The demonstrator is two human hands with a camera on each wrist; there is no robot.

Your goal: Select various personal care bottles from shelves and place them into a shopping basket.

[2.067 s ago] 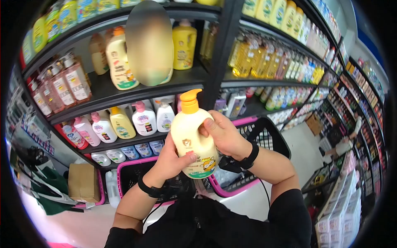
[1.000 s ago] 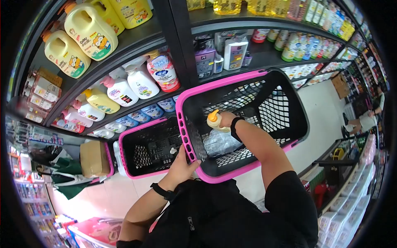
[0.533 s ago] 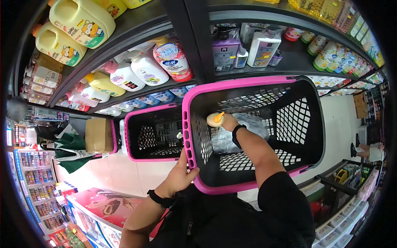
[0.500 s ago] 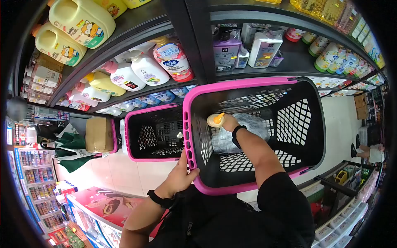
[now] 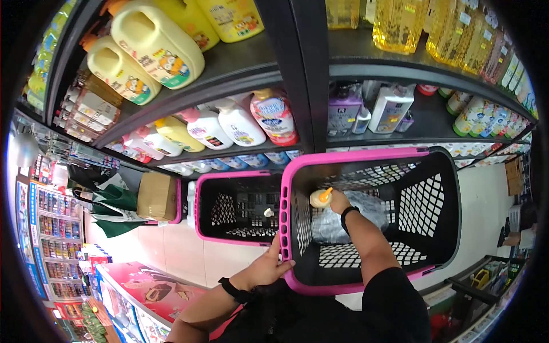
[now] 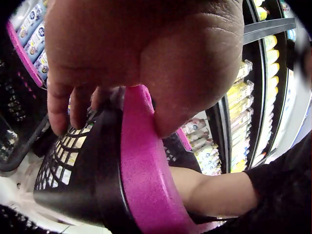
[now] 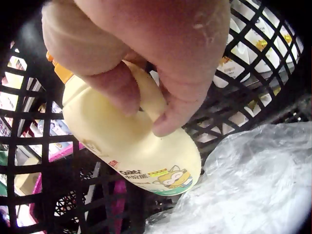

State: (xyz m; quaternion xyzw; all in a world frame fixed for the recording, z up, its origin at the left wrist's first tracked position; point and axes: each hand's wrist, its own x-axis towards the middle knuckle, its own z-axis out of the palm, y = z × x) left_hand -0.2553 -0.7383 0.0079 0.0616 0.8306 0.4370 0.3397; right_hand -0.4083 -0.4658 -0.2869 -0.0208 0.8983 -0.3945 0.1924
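Note:
My right hand (image 5: 339, 201) reaches down into a black shopping basket with a pink rim (image 5: 286, 234). It grips a cream-coloured pump bottle (image 7: 122, 146) by its loop handle, thumb and fingers passing round it. The orange pump head (image 5: 326, 194) points up toward the head camera, and a cartoon animal label shows in the right wrist view. Beside the bottle a clear plastic bag (image 7: 258, 175) lies in the basket. My left hand (image 5: 264, 270) holds the basket's pink rim at the near left corner, its fingers outside and its thumb over the edge.
Left of the basket stands a second pink-rimmed basket (image 5: 198, 220) with a small white scrap inside. Beyond it is a cardboard box (image 5: 156, 197). Dark shelves (image 5: 240, 66) of bottles run along the far side, and a red-topped display case (image 5: 154, 286) stands at lower left.
The cream pump bottle, held in both hands before the shelf earlier, has been lowered into the basket by the right hand. The left hand has moved to the rim. Lately only the head view has shifted.

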